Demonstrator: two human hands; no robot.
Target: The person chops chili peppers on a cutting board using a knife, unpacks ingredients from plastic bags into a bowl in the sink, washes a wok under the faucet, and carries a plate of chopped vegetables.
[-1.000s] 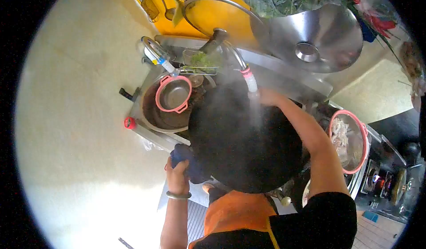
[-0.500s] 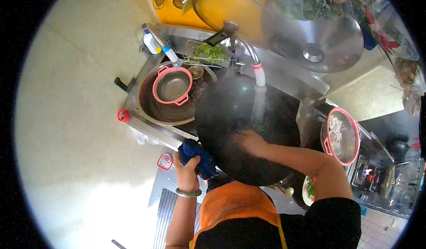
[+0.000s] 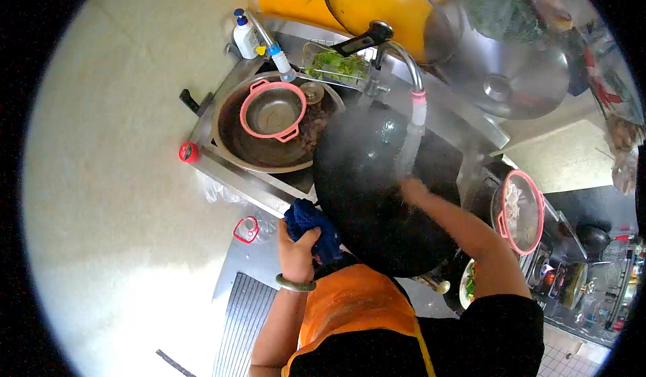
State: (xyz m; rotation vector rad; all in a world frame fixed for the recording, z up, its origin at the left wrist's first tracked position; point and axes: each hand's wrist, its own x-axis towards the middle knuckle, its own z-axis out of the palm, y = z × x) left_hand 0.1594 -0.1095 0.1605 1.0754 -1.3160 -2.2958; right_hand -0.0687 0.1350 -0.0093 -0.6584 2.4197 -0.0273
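Note:
My left hand (image 3: 298,248) grips a dark blue cloth (image 3: 315,229) at the near-left rim of a large black wok (image 3: 363,202). Water runs from a tap (image 3: 418,108) with a white and pink nozzle into the wok, and the air above it looks steamy. Inside the wok, under the stream, is my right hand (image 3: 414,192); its fingers are blurred, and I cannot make out what they hold.
Left of the wok, a wide metal basin (image 3: 225,135) holds a pink-rimmed colander (image 3: 272,112). Greens lie in a wire rack (image 3: 336,65) behind. Another pink-rimmed bowl (image 3: 521,212) and a plate of vegetables (image 3: 468,286) are at the right. A knife handle (image 3: 190,100) sticks out far left.
My right hand has moved further right and back in the wok, to beneath the water stream. My left hand still holds the cloth at the rim. The whole view has shifted slightly.

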